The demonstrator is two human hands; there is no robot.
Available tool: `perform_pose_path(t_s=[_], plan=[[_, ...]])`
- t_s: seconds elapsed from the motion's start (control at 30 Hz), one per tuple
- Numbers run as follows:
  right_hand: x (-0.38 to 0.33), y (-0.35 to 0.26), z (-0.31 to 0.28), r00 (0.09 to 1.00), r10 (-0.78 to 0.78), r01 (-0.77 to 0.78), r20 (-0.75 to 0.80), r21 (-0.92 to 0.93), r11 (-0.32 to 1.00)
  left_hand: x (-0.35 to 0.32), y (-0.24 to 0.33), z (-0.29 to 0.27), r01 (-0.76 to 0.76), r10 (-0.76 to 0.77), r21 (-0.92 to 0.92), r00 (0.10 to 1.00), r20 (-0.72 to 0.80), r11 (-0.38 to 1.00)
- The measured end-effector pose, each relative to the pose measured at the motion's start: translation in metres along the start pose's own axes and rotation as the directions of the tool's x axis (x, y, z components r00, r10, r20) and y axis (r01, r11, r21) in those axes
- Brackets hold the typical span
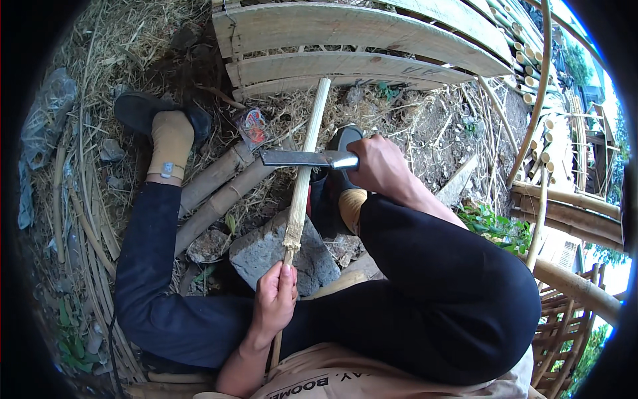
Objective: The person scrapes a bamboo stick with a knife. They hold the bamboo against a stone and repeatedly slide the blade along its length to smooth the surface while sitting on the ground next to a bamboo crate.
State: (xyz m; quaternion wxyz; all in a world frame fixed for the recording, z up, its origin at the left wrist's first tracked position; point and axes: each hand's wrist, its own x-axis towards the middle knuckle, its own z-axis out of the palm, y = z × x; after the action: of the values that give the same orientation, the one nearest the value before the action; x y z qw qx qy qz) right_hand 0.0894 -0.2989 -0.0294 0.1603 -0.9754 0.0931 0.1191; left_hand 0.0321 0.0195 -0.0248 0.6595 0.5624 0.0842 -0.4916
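You are sitting with your left hand [274, 299] wrapping its fingers fully around a bamboo strip [304, 174] running toward twelve o'clock over a grey stone [262, 256], steadying it, while your right hand [379, 166] is gripping a cleaver [299, 158] whose blade is crossing the strip toward nine o'clock.

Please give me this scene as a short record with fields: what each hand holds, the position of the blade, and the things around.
left hand: grips the lower part of a bamboo strip
right hand: grips the handle of a cleaver
blade: lies across the strip, pointing to the person's left
under the strip: grey stone
nearby: bamboo poles, wooden pallet, dry straw
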Motion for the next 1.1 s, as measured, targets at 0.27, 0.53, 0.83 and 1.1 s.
perform_pose_path(t_s=[0.27,0.53,0.83,1.1], plan=[[0.012,0.014,0.004,0.99,0.121,-0.124,-0.074,-0.047,0.991,-0.005,0.0,0.01,-0.073,0.098,0.293,0.993,-0.069,0.953],[0.009,0.014,-0.004,0.97,0.198,-0.182,-0.143,0.118,0.976,-0.003,-0.004,0.003,-0.174,0.205,0.37,0.978,-0.046,0.913],[-0.001,0.001,-0.013,0.999,-0.054,0.053,-0.005,-0.063,0.997,0.001,0.029,-0.021,0.215,-0.202,-0.143,0.975,0.096,0.966],[-0.002,0.005,-0.015,0.992,-0.122,0.121,-0.041,-0.018,0.992,0.007,0.031,-0.022,0.284,-0.218,-0.287,0.946,0.241,0.915]])
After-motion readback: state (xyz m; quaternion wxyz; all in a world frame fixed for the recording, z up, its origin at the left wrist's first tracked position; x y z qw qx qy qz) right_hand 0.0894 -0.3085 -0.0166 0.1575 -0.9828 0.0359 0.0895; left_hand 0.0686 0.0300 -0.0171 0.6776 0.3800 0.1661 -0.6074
